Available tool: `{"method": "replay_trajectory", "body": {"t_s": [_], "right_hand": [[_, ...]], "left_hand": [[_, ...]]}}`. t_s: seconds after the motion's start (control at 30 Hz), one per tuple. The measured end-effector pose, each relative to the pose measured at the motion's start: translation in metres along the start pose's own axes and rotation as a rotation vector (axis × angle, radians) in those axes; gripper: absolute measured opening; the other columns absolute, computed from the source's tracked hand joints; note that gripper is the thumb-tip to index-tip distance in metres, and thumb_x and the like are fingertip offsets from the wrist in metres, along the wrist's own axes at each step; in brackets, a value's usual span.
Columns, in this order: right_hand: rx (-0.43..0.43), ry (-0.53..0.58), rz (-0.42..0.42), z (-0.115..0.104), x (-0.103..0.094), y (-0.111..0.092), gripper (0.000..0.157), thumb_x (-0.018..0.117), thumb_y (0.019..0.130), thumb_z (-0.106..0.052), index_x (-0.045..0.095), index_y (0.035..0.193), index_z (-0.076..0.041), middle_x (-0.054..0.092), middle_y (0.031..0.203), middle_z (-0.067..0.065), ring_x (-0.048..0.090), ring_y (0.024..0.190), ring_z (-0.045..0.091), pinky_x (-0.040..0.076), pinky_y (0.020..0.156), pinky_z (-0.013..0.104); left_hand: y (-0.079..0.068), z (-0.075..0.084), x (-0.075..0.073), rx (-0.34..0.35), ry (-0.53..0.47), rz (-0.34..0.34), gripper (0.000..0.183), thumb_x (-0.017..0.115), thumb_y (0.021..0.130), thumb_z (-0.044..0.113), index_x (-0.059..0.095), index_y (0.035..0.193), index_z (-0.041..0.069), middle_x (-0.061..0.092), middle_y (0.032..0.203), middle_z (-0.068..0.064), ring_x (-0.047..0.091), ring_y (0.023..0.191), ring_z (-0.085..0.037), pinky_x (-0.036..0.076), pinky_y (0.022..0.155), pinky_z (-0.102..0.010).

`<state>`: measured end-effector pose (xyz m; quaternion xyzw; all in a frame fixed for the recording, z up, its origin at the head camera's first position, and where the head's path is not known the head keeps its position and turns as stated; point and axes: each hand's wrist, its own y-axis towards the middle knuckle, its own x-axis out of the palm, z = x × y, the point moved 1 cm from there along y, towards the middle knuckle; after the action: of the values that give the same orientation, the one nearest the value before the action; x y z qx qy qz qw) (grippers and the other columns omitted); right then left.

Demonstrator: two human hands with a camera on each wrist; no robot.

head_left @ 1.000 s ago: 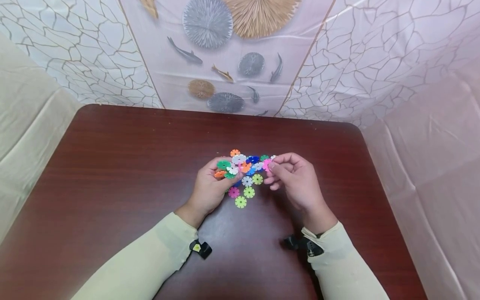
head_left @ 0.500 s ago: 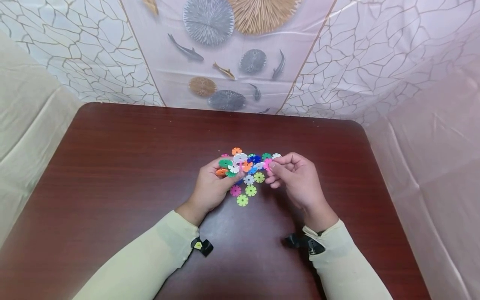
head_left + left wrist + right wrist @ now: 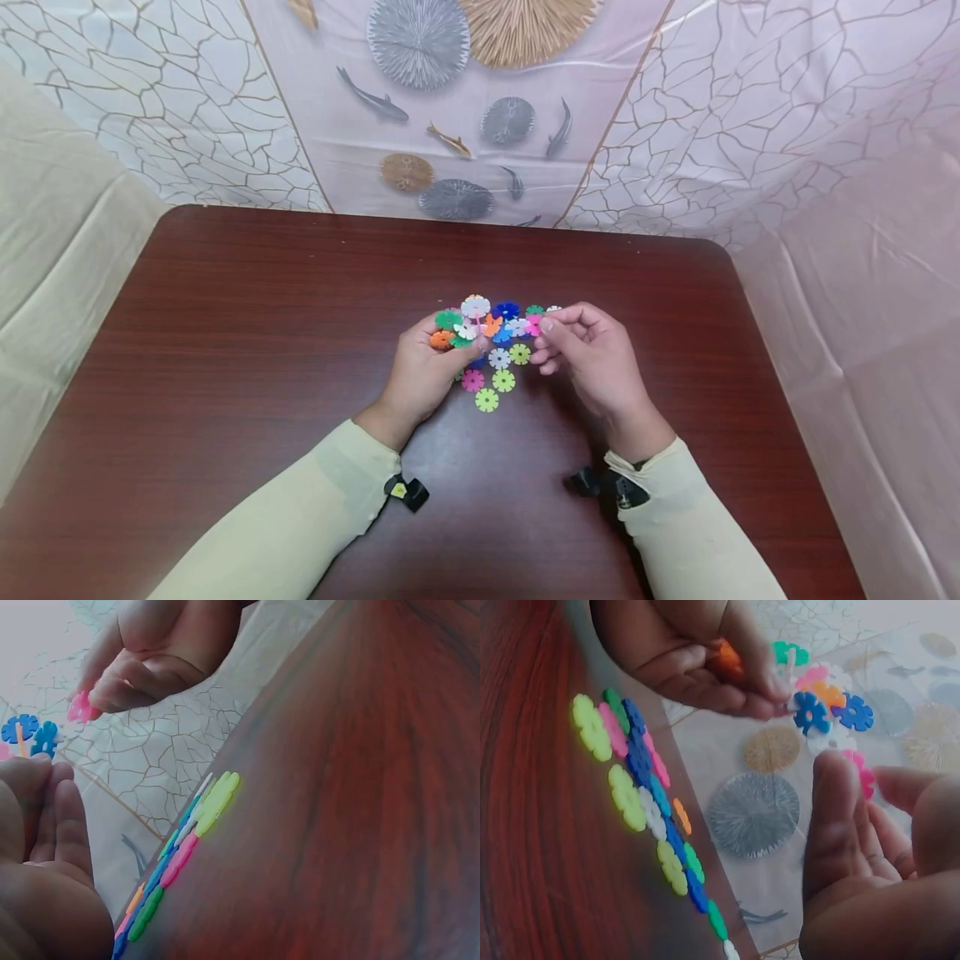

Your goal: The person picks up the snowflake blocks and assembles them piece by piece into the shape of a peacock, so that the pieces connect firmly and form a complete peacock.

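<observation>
Above the table, my left hand [image 3: 422,367] grips a cluster of joined snowflake discs between thumb and fingers. A white disc [image 3: 475,307], a green disc [image 3: 447,320] and an orange disc [image 3: 492,325] show in it, along with blue ones. My right hand [image 3: 600,358] pinches a pink snowflake disc [image 3: 862,774] at the cluster's right side, beside a pale disc. Whether the two are slotted together I cannot tell. Beneath the hands, a flat group of discs lies on the table, with a yellow-green disc [image 3: 487,400] nearest me. The hands and cluster partly hide this group.
The dark red-brown table [image 3: 262,333] extends around the hands on all sides. A patterned cloth [image 3: 465,108] hangs behind its far edge, and plain pale cloth [image 3: 862,333] stands at the sides. Black wrist straps [image 3: 405,492] sit at both cuffs.
The held cluster has tilted and risen slightly, so its white disc now covers most of an orange disc behind. My right hand keeps its pinch on the pink disc.
</observation>
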<state>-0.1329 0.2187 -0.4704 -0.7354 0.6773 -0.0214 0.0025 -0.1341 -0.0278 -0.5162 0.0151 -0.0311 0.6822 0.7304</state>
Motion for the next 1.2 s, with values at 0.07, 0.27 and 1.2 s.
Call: {"method": "replay_trajectory", "body": {"t_s": [0.07, 0.27, 1.2], "right_hand": [[-0.002, -0.057, 0.016, 0.002, 0.000, 0.001, 0.022, 0.074, 0.111, -0.015, 0.070, 0.119, 0.004, 0.079, 0.090, 0.009, 0.079, 0.072, 0.019, 0.068, 0.064, 0.033], [0.024, -0.646, 0.011, 0.013, 0.001, 0.003, 0.013, 0.077, 0.106, -0.022, 0.077, 0.111, -0.011, 0.076, 0.092, 0.006, 0.070, 0.074, 0.020, 0.063, 0.068, 0.035], [-0.051, -0.711, 0.072, -0.018, -0.020, 0.002, 0.021, 0.081, 0.105, -0.024, 0.078, 0.125, -0.015, 0.080, 0.102, 0.007, 0.073, 0.083, 0.021, 0.061, 0.069, 0.029]], "left_hand": [[0.001, 0.000, -0.001, 0.005, -0.074, 0.019, 0.043, 0.096, 0.094, 0.030, 0.077, 0.131, 0.019, 0.082, 0.124, -0.005, 0.081, 0.110, -0.023, 0.068, 0.096, -0.033], [0.003, -0.002, -0.002, -0.025, -0.417, -0.051, 0.045, 0.084, 0.101, 0.002, 0.064, 0.141, 0.006, 0.074, 0.132, -0.016, 0.081, 0.112, -0.026, 0.068, 0.100, -0.040], [0.004, -0.003, 0.001, -0.046, -0.205, -0.024, 0.039, 0.090, 0.098, 0.016, 0.072, 0.133, 0.012, 0.077, 0.126, -0.011, 0.080, 0.112, -0.022, 0.068, 0.098, -0.034]]}}
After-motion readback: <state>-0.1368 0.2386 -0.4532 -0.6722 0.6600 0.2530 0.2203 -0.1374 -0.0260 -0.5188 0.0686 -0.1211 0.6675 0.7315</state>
